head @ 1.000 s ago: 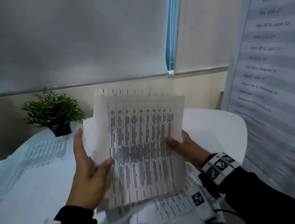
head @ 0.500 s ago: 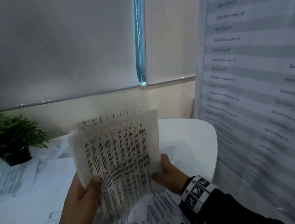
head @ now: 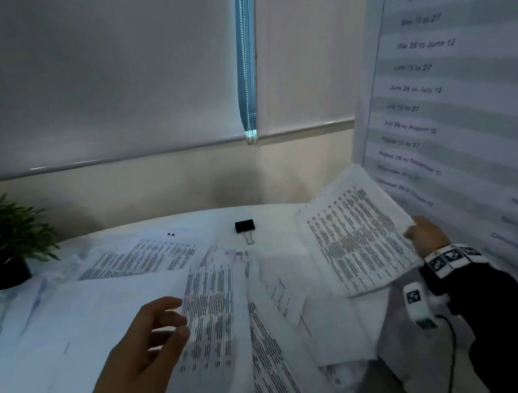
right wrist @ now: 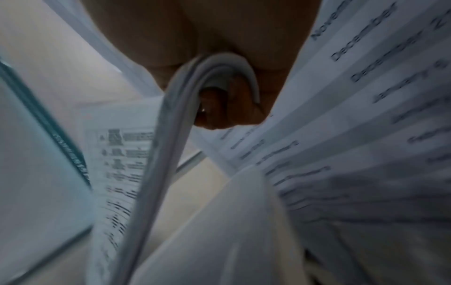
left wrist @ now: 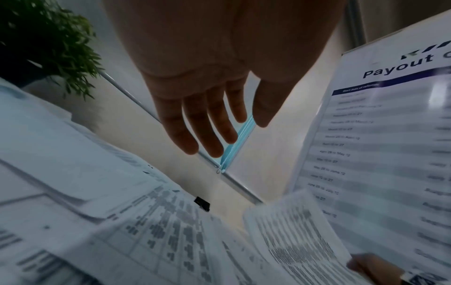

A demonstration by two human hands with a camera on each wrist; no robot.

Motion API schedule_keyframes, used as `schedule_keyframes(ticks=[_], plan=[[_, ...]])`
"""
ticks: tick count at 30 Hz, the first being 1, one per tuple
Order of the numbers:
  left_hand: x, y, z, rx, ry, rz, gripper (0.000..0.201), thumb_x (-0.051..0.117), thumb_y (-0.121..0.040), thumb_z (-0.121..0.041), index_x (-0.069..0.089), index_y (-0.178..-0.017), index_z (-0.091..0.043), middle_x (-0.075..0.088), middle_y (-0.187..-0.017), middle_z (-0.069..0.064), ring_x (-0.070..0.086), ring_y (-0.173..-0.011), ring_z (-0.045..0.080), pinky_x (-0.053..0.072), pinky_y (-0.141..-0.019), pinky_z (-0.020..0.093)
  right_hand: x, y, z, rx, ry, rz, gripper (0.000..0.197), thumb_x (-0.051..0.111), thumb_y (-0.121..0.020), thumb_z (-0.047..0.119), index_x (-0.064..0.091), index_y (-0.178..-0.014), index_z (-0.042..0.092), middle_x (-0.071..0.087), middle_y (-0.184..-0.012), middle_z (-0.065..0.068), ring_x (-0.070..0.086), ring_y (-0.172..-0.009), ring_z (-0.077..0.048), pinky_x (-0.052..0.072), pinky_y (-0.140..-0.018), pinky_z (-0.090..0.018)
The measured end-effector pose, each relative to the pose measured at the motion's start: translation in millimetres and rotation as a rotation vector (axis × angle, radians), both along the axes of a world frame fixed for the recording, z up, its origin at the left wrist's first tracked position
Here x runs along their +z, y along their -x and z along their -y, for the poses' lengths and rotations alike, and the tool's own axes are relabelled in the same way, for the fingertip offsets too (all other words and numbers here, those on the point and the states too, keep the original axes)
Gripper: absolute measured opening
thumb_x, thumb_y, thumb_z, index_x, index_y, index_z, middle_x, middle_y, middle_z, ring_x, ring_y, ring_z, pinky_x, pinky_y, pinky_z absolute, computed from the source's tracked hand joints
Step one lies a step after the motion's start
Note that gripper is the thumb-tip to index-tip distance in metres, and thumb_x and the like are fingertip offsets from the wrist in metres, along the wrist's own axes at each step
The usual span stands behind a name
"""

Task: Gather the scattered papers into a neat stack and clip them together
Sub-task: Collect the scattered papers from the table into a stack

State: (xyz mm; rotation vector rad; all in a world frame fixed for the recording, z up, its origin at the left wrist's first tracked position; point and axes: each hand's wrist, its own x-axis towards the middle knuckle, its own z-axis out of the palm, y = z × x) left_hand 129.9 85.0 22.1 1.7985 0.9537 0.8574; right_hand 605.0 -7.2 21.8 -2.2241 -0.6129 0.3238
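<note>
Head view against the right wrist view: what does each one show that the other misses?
Only the head view shows the black binder clip on the white table, the green potted plant, the scattered printed sheets and the open left hand above them. Only the right wrist view shows fingers curled round the bent sheaf edge. Both show the gathered paper sheaf in the right hand and the date-list poster.

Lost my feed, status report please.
Right hand grips gathered papers. Left hand open above loose sheets. Binder clip untouched on table, nothing blocking.
</note>
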Motion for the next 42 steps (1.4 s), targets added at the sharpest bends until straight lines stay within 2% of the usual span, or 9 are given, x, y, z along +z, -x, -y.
schedule_keyframes(ticks=[5,11,15,19,25,32,36,39,42], plan=[[-5.2,8.3,-6.9,0.058,-0.029,-0.079,0.019,0.067,-0.082,-0.034,0.061,-0.088,-0.051,0.069,-0.084,-0.015,0.069,-0.077,0.008,0.052,-0.072,0.024,-38.3,-27.3,-13.6,0.030,0.309,0.072,0.033,0.050,-0.091,-0.001,0.054,-0.123,-0.007,0.051,-0.133,-0.024,0.050,-0.119,-0.037,0.038,-0.098,-0.038],[-5.5,21.9,-14.8,0.049,-0.090,-0.300,0.040,0.063,-0.086,-0.014,0.059,-0.084,-0.054,0.068,-0.084,-0.021,0.067,-0.073,-0.002,0.047,-0.069,0.006,-65.3,-41.4,-30.4,0.081,0.281,0.058,0.054,0.048,-0.088,0.006,0.043,-0.140,0.019,0.036,-0.150,-0.008,0.036,-0.135,-0.029,0.026,-0.113,-0.033],[-3.8,40.2,-15.8,0.049,-0.105,-0.370,0.039,0.061,-0.088,-0.018,0.057,-0.087,-0.057,0.065,-0.088,-0.024,0.067,-0.079,0.003,0.051,-0.068,0.014,-59.7,-30.1,-34.7,0.035,0.360,0.190,0.058,0.052,-0.090,0.012,0.034,-0.144,0.016,0.040,-0.145,-0.017,0.042,-0.129,-0.035,0.033,-0.107,-0.037],[-3.8,60.9,-12.4,0.023,-0.099,-0.406,0.027,0.059,-0.090,-0.020,0.061,-0.090,-0.047,0.063,-0.091,-0.026,0.063,-0.082,-0.002,0.046,-0.067,0.007,-45.2,-16.9,-24.0,-0.036,0.308,0.436,0.053,0.051,-0.085,0.006,0.043,-0.138,0.015,0.051,-0.128,-0.028,0.052,-0.110,-0.046,0.044,-0.092,-0.048],[-7.8,102.2,-19.7,0.080,-0.130,-0.539,0.018,0.058,-0.092,-0.022,0.056,-0.090,-0.040,0.064,-0.085,-0.010,0.061,-0.073,0.005,0.044,-0.066,0.011,15.5,111.2,-34.3,0.266,-0.123,0.494,0.035,0.046,-0.088,-0.002,0.064,-0.112,0.015,0.063,-0.111,-0.016,0.058,-0.100,-0.035,0.043,-0.094,-0.039],[-12.2,157.6,-12.2,0.077,-0.120,-0.712,0.020,0.061,-0.090,-0.029,0.048,-0.090,-0.045,0.058,-0.097,-0.009,0.058,-0.083,0.005,0.043,-0.075,0.016,33.9,319.2,-70.3,0.914,-0.130,0.557,0.024,0.054,-0.089,0.005,0.071,-0.101,0.014,0.067,-0.097,-0.002,0.057,-0.080,-0.011,0.044,-0.079,-0.021],[-5.8,185.5,-2.7,0.199,-0.124,-0.584,0.013,0.062,-0.089,-0.026,0.057,-0.098,-0.034,0.059,-0.094,-0.010,0.058,-0.082,0.002,0.041,-0.069,0.012,17.2,388.6,-105.4,1.097,0.202,0.485,0.031,0.056,-0.091,0.023,0.061,-0.120,0.017,0.061,-0.118,-0.005,0.056,-0.107,-0.018,0.043,-0.094,-0.028],[-10.1,200.9,-3.0,0.201,-0.049,-0.704,0.020,0.064,-0.087,-0.029,0.055,-0.105,-0.033,0.057,-0.102,-0.006,0.056,-0.088,0.009,0.042,-0.078,0.021,4.7,417.5,-125.0,1.147,0.478,0.486,0.051,0.059,-0.088,0.037,0.047,-0.134,0.021,0.046,-0.137,-0.005,0.044,-0.126,-0.022,0.036,-0.102,-0.033],[-18.2,211.2,-12.0,0.225,0.025,-0.876,0.039,0.066,-0.084,-0.039,0.054,-0.120,-0.030,0.052,-0.119,-0.001,0.053,-0.107,0.015,0.042,-0.091,0.026,-2.3,446.3,-134.8,1.166,0.474,0.494,0.053,0.057,-0.088,0.043,0.046,-0.135,0.021,0.042,-0.138,-0.007,0.043,-0.126,-0.026,0.036,-0.102,-0.035]])
